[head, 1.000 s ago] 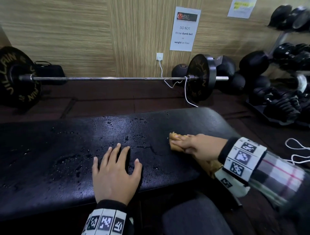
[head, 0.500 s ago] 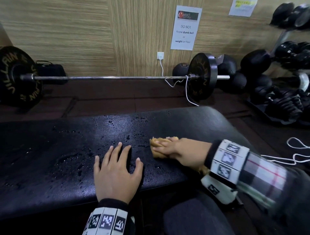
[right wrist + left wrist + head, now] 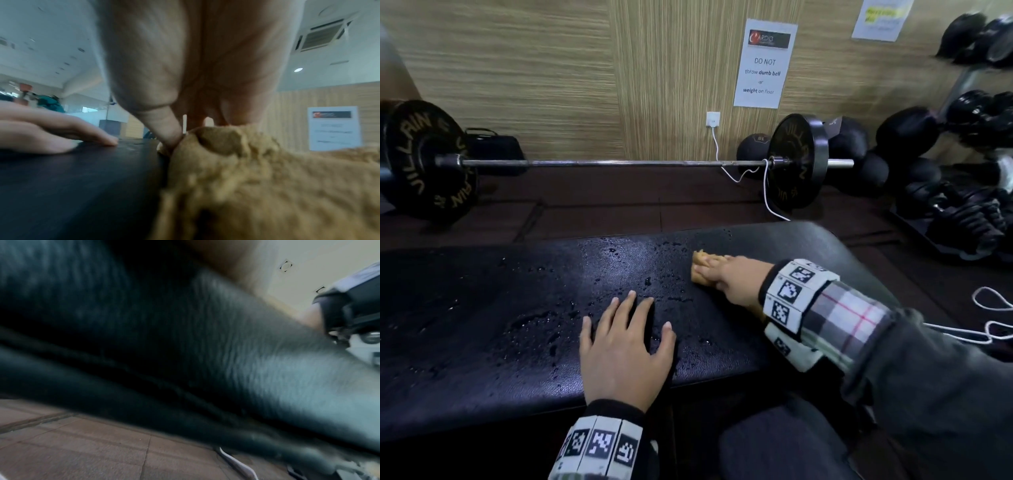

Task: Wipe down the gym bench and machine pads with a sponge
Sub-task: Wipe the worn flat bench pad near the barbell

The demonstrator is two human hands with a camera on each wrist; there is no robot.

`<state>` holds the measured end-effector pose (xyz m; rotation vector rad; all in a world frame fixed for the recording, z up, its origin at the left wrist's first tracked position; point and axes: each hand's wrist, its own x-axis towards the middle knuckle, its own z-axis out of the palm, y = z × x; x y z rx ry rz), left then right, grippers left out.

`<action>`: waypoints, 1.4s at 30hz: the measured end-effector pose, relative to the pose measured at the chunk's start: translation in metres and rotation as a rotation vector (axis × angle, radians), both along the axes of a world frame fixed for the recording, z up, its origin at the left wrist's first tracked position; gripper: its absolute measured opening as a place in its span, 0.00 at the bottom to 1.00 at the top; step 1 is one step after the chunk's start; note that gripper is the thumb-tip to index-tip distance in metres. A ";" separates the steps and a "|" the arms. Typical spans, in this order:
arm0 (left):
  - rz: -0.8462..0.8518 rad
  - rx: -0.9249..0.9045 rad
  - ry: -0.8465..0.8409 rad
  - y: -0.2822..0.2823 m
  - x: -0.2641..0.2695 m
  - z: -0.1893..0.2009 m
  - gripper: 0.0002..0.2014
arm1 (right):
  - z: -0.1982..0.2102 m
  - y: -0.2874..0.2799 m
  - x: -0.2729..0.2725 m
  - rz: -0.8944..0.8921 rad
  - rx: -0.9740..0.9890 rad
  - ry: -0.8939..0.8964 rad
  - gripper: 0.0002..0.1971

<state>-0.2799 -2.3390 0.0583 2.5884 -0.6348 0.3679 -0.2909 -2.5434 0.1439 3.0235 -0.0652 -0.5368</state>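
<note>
On the black padded bench [image 3: 482, 308] in front of us, our left hand [image 3: 625, 353] lies flat near the front edge, fingers straight and slightly spread, palm down on the wet vinyl and holding nothing. Water droplets [image 3: 616, 253] bead across the middle of the pad, thickest just ahead of and to the left of that hand.

To the right, our right hand [image 3: 732, 279] presses the tan sponge [image 3: 702, 265] onto the bench top, toward the far edge. Our fingers reach forward over the sponge, and from the right wrist view the thumb [image 3: 166, 129] digs into its left side, so the hand is clamped on it; the sponge [image 3: 257, 178] fills the lower right of that view, rough and crumbly, with its base on the dark pad. The two hands are near each other but not touching.

Both wrists wear white bands printed with black square markers; a plaid cuff [image 3: 846, 318] shows behind the right one.

The left wrist view is blurred: mostly dark bench padding [image 3: 144, 337] and a strip of brown floor [image 3: 82, 451].

Beyond the bench, a barbell [image 3: 619, 163] with black plates lies on the dark floor along a wood-grain wall. A white cable [image 3: 717, 150] hangs from a wall socket and loops over the bar. A paper notice [image 3: 763, 65] reads "DO NOT throw dumb bell or weight on floor". Dumbbells [image 3: 962, 212] sit stacked on a rack at the right.
</note>
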 end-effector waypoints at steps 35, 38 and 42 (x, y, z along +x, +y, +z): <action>0.160 -0.018 -0.003 0.054 0.013 0.002 0.27 | 0.018 -0.051 0.031 -0.060 0.003 0.143 0.32; 0.161 -0.011 0.006 0.054 0.013 0.002 0.27 | 0.025 -0.050 0.051 -0.157 -0.130 0.136 0.31; 0.155 0.002 0.010 0.054 0.012 0.002 0.28 | 0.034 -0.029 0.080 -0.131 -0.176 0.077 0.24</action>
